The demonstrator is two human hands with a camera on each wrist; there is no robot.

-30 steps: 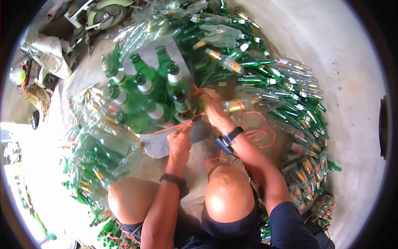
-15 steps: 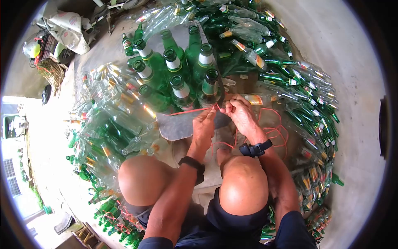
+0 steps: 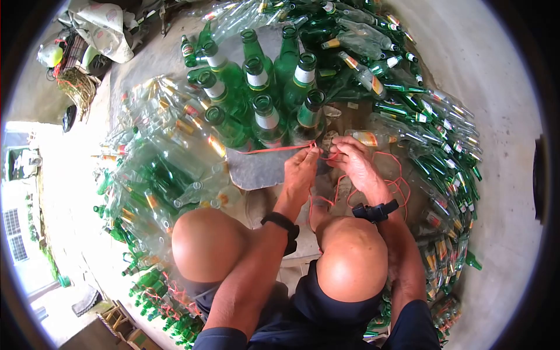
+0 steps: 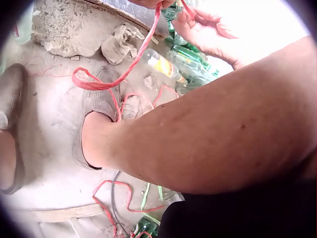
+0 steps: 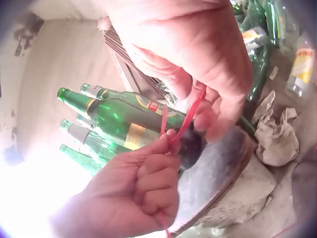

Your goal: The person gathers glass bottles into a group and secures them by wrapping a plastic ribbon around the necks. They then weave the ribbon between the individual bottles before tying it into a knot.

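Twine [image 3: 280,149], red, flat and ribbon-like, runs taut across the lower sides of green glass bottles [image 3: 267,121] packed upright on a smooth grey slab [image 3: 254,170]. The person's left hand [image 3: 300,172] pinches it between thumb and curled forefinger beside the nearest bottle, apparently to hold the tension; the right hand [image 3: 360,166] grips another stretch in bent fingers, seemingly to keep the strands apart. A slack bend [image 4: 101,86] hangs near a textured grey shoe [image 4: 100,103]. A clear, labelled bottle [image 3: 368,138] lies sideways beyond the right hand.
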